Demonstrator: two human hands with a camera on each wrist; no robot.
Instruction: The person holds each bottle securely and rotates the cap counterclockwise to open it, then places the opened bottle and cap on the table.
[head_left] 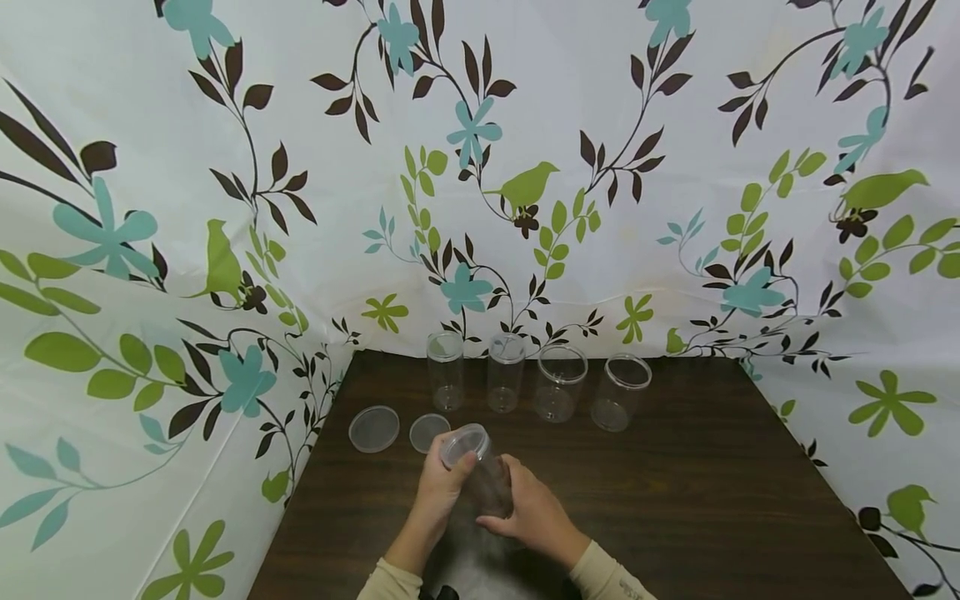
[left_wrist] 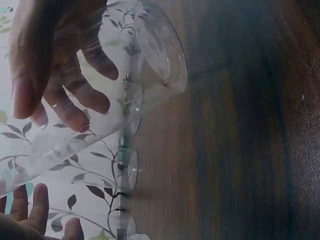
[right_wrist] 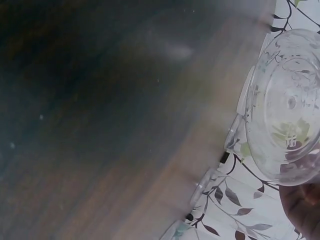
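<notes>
A white sheet [head_left: 555, 92] with leaves, birds and flowers hangs behind and beside a dark brown table [head_left: 690, 517]. A person's 2 hands reach over the near part of the table. The right hand [head_left: 540, 510] holds the low end of a clear jar [head_left: 491, 487], with its thumb near the bottom. The left hand [head_left: 437, 487] holds the top end, with its thumb near the rim. So the jar sits between the 2 hands, up off the table, and its top tips toward the person's left. Along the back of the table stand 4 more clear jars [head_left: 557, 396] in a row. The big round lid [head_left: 373, 430] lies flat on the left side. The small round lid [head_left: 429, 433] lies next to it, just past the left hand.
</notes>
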